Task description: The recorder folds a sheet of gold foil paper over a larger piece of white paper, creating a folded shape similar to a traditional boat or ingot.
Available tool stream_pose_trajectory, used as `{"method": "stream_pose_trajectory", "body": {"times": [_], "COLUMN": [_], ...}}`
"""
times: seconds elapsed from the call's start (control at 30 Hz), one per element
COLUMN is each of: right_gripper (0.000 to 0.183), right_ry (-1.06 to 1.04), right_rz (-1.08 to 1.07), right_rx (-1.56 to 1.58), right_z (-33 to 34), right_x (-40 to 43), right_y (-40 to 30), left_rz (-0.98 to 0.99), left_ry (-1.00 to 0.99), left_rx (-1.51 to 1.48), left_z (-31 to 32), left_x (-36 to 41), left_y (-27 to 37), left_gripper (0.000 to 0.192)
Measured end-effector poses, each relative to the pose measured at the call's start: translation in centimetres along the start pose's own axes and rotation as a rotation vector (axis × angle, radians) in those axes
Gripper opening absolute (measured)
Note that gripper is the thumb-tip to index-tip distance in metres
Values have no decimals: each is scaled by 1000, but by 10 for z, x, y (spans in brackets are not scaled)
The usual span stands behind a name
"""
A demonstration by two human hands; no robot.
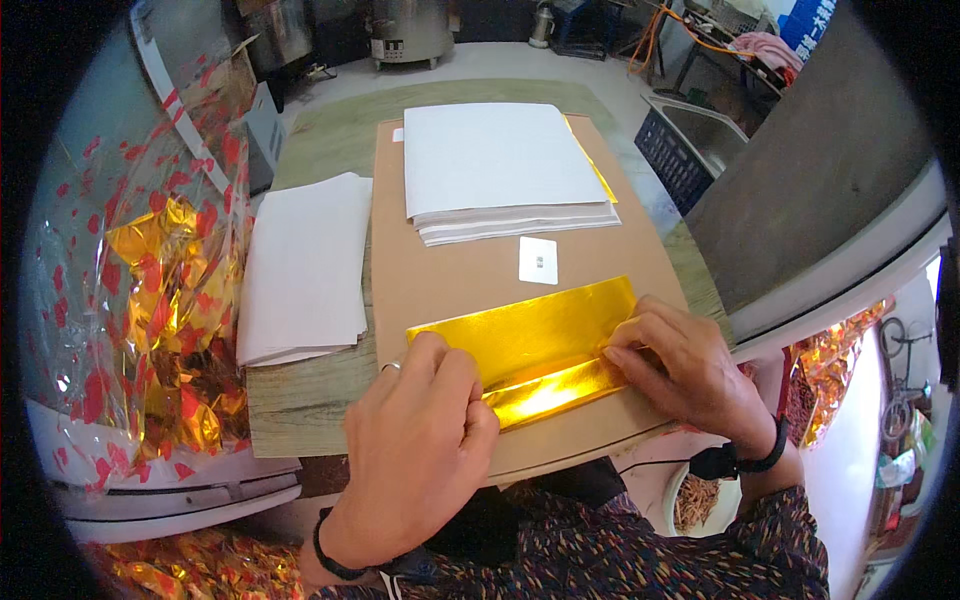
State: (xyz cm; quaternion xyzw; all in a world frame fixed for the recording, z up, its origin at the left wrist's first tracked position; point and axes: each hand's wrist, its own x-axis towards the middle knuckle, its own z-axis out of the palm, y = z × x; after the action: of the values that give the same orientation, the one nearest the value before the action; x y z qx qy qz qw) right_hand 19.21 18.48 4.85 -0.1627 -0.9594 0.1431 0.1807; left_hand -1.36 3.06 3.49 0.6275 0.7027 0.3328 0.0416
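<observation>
A sheet of gold foil paper (525, 319) lies before me on a brown board (465, 277), its near edge folded up into a shiny strip. My left hand (427, 427), with a ring on one finger, pinches the left end of that fold between thumb and fingers. At the right end, my right hand (667, 360) grips the same fold. Beyond the sheet rests a stack of white-backed paper (502, 161), with gold showing along its right edge. To the left lies another stack of white paper (304, 262), partly on the wooden tabletop (300, 420).
A clear plastic bag with red spots (90, 300) holds crumpled gold foil pieces (176, 300) at the left. A white card (538, 261) with print lies on the board. A bowl of small brown sticks (697, 502) stands below right. A dark plastic crate (671, 157) is beyond the table.
</observation>
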Motion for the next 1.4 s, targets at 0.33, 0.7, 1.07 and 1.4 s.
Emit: {"method": "stream_pose_trajectory", "body": {"times": [0.33,0.7,1.07,1.4], "right_gripper": [11,72,70,53], "right_ry": [73,-39,82,33], "right_rz": [-135,245,162,409], "right_rx": [-457,-459,-464,-312], "right_z": [-2,14,19,9], "right_x": [5,13,11,-9], "right_y": [-19,-50,-50,-34], "left_rz": [-1,31,57,73], "left_ry": [30,6,215,-131], "left_rx": [93,181,270,292], "left_z": [5,9,6,26], "left_x": [-1,-1,-19,-57], "left_y": [3,1,17,33], "left_gripper": [12,15,33,82]}}
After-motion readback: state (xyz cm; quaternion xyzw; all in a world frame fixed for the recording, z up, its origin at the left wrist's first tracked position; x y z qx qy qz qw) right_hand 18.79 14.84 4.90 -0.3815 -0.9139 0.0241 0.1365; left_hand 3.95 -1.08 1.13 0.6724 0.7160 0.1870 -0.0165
